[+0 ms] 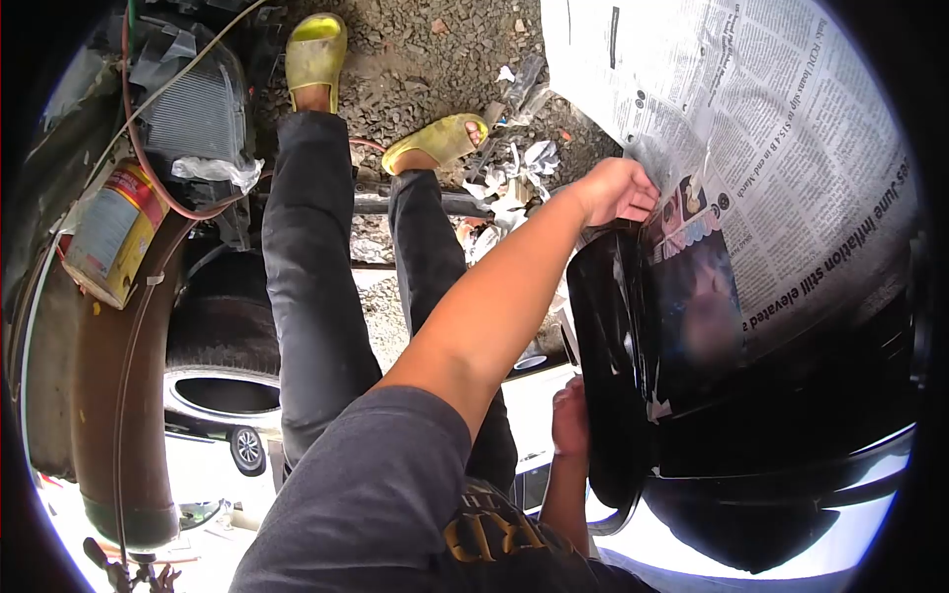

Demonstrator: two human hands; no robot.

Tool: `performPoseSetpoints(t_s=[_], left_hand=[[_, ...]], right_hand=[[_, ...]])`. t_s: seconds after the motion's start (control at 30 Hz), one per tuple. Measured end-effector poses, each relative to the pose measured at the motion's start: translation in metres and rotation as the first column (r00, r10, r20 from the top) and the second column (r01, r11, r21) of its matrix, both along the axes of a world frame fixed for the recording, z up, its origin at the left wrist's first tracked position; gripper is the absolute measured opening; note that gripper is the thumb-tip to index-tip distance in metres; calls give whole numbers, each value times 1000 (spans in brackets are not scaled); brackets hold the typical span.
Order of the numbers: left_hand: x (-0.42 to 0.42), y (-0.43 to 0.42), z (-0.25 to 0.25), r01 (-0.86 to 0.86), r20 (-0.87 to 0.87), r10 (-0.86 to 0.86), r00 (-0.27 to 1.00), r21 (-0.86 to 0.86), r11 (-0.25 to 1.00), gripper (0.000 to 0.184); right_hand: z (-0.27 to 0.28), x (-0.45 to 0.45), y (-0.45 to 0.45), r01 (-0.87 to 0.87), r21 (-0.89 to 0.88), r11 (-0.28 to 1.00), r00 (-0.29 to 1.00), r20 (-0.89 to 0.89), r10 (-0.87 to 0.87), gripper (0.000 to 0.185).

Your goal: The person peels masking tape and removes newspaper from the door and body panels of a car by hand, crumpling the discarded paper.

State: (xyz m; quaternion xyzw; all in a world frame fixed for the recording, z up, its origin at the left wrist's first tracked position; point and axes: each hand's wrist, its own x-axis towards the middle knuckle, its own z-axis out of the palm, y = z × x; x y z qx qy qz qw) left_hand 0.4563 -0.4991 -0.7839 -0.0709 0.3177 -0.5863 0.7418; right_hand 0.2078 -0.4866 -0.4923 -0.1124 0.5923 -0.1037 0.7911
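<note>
Sheets of newspaper (771,168) cover the upper part of a glossy black panel (791,381) on the right. At the newspaper's lower left edge is my left hand (618,192), its fingers curled and pressed together on the paper beside the top of a black rounded part (605,366). Lower down, my right hand (570,417) is closed against the left side of that black part. What it holds, if anything, is hidden. A small piece of pale tape (657,407) sticks to the seam between the black part and the panel.
A dented can (117,232) stands tilted at the left, near a hose (148,163) and a brown curved body part (124,395). A tyre (222,316) lies beside my legs. Crumpled scraps (514,183) litter the gravel (405,59) near my yellow slippers (435,143).
</note>
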Motion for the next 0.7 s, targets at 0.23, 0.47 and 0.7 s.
performPoseSetpoints(t_s=[0.23,0.47,0.7], left_hand=[[-1,22,17,-129,204,97,974,152,980,20],[-7,20,16,-120,366,35,930,213,970,17],[8,11,13,44,637,-330,697,420,906,18]], right_hand=[[-3,-20,-12,-134,-21,991,991,27,134,29],[-13,-6,14,-467,-64,882,753,-553,358,32],[-77,-4,62,-977,150,-153,-214,-716,665,30]])
